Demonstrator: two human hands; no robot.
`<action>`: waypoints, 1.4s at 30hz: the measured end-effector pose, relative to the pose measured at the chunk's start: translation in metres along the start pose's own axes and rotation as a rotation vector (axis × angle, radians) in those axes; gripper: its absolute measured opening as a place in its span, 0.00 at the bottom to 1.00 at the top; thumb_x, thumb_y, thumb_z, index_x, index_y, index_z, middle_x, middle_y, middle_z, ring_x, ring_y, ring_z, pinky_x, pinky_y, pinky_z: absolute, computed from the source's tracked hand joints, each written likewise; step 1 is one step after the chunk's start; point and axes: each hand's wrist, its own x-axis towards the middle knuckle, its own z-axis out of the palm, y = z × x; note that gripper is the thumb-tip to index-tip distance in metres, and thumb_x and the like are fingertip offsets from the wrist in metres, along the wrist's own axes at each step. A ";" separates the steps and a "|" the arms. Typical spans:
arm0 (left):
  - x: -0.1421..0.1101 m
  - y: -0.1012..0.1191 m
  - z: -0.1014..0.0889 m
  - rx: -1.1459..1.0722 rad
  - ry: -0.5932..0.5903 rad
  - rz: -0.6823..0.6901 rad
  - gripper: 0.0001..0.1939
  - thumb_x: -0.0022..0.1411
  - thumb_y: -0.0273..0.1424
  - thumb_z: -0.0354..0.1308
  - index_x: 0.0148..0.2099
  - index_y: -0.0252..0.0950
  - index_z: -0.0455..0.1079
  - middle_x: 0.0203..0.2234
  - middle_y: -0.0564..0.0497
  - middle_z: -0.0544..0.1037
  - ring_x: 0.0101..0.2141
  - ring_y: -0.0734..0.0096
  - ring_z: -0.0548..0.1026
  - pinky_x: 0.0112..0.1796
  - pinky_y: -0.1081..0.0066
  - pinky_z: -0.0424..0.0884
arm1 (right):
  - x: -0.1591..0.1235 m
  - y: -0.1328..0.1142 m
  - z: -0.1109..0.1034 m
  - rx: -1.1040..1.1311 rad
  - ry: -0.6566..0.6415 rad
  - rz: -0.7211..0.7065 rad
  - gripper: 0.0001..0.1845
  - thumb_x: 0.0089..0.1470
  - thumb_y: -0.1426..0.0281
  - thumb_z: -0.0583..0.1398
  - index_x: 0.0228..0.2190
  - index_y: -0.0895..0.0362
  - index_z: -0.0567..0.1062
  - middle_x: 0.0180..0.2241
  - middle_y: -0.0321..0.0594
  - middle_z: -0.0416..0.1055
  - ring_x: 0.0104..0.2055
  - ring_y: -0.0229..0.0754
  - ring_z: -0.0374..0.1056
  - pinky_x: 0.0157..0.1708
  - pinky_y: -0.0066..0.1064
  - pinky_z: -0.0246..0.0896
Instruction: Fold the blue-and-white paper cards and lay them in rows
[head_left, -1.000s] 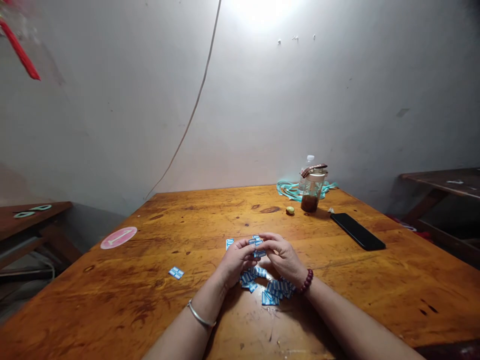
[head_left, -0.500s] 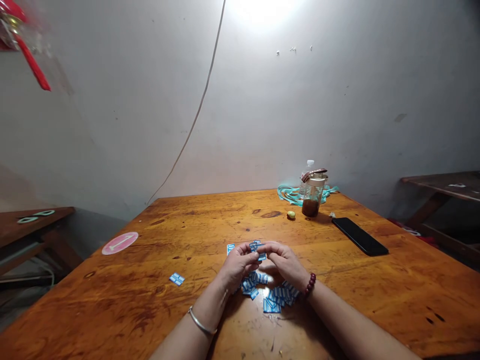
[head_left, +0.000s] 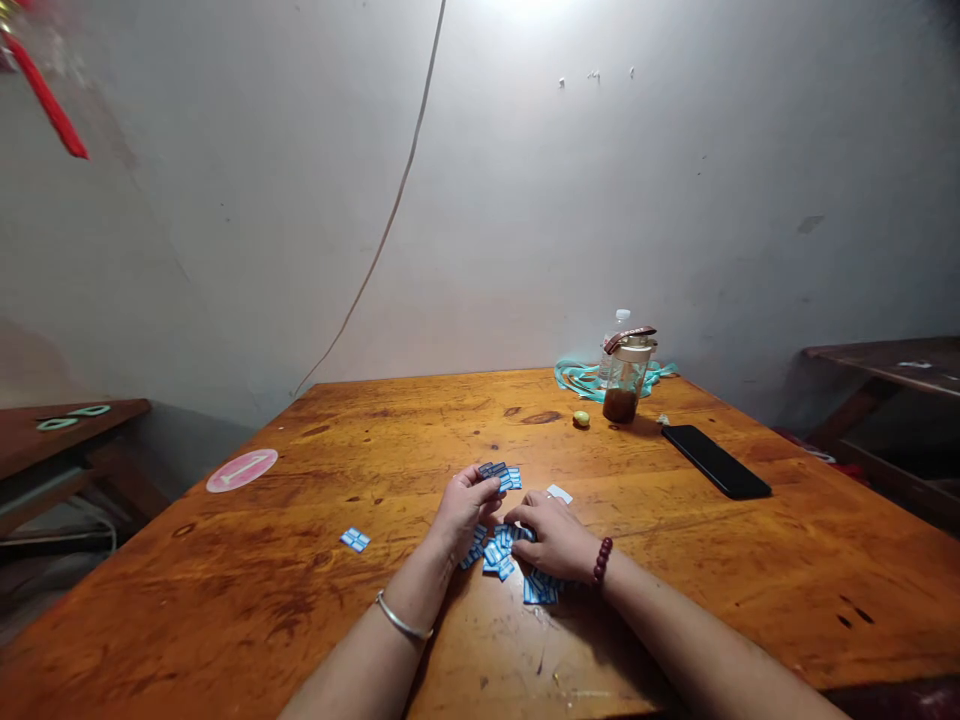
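Observation:
My left hand [head_left: 461,510] pinches a small fan of blue-and-white cards [head_left: 501,474] a little above the wooden table [head_left: 315,600]. My right hand [head_left: 551,535] lies lower, fingers curled down onto the loose pile of the same cards [head_left: 499,555] on the table. One pale card [head_left: 559,493] lies just beyond my right hand. A single blue card [head_left: 354,540] sits apart at the left. A metal bangle is on my left wrist and dark red beads on my right.
A pink round sticker [head_left: 241,470] lies at the table's left edge. At the far right stand a jar with dark liquid [head_left: 625,380], a clear bottle behind it, a teal cord [head_left: 577,378], a small yellow-green object [head_left: 580,419] and a black phone [head_left: 715,461]. Benches flank both sides.
My hands have parted: the right dropped from the held cards onto the pile, while the left kept the fan and moved slightly left. A pale card now lies beyond my right hand.

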 end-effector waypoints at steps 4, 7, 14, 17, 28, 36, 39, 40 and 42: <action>-0.002 0.001 0.002 0.004 -0.017 0.003 0.10 0.41 0.27 0.62 0.30 0.32 0.68 0.22 0.53 0.72 0.22 0.79 0.70 0.23 0.80 0.63 | 0.002 0.000 0.003 0.054 0.018 0.032 0.08 0.41 0.72 0.58 0.29 0.54 0.71 0.31 0.36 0.64 0.35 0.37 0.58 0.34 0.27 0.48; -0.003 0.002 0.003 0.009 -0.017 0.010 0.10 0.41 0.27 0.62 0.30 0.32 0.67 0.21 0.54 0.71 0.21 0.80 0.69 0.21 0.81 0.61 | 0.004 0.005 0.006 0.100 0.039 0.047 0.04 0.40 0.74 0.57 0.24 0.57 0.70 0.27 0.35 0.65 0.31 0.35 0.58 0.31 0.25 0.48; 0.000 -0.002 0.001 0.027 -0.008 0.030 0.09 0.42 0.29 0.61 0.29 0.32 0.67 0.20 0.54 0.71 0.20 0.79 0.68 0.21 0.79 0.62 | 0.009 0.010 0.002 0.400 0.126 0.149 0.06 0.44 0.71 0.54 0.21 0.59 0.70 0.21 0.33 0.64 0.25 0.33 0.58 0.24 0.23 0.50; 0.001 -0.005 0.001 0.034 -0.012 0.031 0.10 0.42 0.29 0.62 0.30 0.33 0.67 0.20 0.54 0.71 0.19 0.79 0.68 0.21 0.79 0.62 | 0.011 0.006 -0.006 0.630 0.199 0.174 0.09 0.46 0.70 0.52 0.24 0.59 0.70 0.22 0.33 0.64 0.25 0.33 0.59 0.25 0.23 0.53; -0.005 -0.006 0.012 0.051 -0.041 0.003 0.12 0.41 0.29 0.62 0.30 0.32 0.65 0.21 0.53 0.72 0.20 0.78 0.69 0.20 0.79 0.61 | 0.014 -0.001 -0.011 0.966 0.376 0.263 0.08 0.41 0.67 0.57 0.20 0.59 0.65 0.19 0.31 0.61 0.22 0.32 0.57 0.23 0.23 0.53; -0.007 -0.006 0.013 0.077 -0.077 -0.046 0.13 0.40 0.32 0.63 0.30 0.31 0.69 0.23 0.52 0.73 0.21 0.80 0.68 0.24 0.79 0.63 | 0.015 0.002 -0.006 0.933 0.409 0.329 0.10 0.40 0.66 0.58 0.19 0.59 0.64 0.17 0.30 0.59 0.19 0.30 0.54 0.17 0.21 0.50; -0.005 -0.009 0.012 0.070 -0.097 -0.023 0.12 0.40 0.32 0.64 0.29 0.32 0.69 0.22 0.53 0.72 0.20 0.81 0.67 0.23 0.80 0.62 | 0.014 0.001 -0.004 0.953 0.376 0.382 0.12 0.40 0.63 0.58 0.19 0.58 0.63 0.15 0.28 0.58 0.15 0.29 0.54 0.13 0.20 0.47; -0.005 -0.010 0.012 0.073 -0.100 -0.015 0.12 0.40 0.32 0.64 0.30 0.32 0.69 0.21 0.53 0.71 0.19 0.81 0.66 0.22 0.80 0.61 | 0.014 0.000 -0.003 0.967 0.352 0.408 0.12 0.41 0.62 0.58 0.20 0.58 0.63 0.14 0.27 0.57 0.13 0.28 0.53 0.12 0.20 0.45; -0.005 -0.010 0.012 0.081 -0.095 -0.004 0.12 0.40 0.32 0.64 0.29 0.32 0.68 0.21 0.53 0.71 0.18 0.81 0.66 0.22 0.79 0.61 | 0.014 0.000 -0.001 0.992 0.326 0.437 0.13 0.42 0.60 0.57 0.22 0.57 0.62 0.13 0.25 0.56 0.10 0.28 0.52 0.09 0.20 0.43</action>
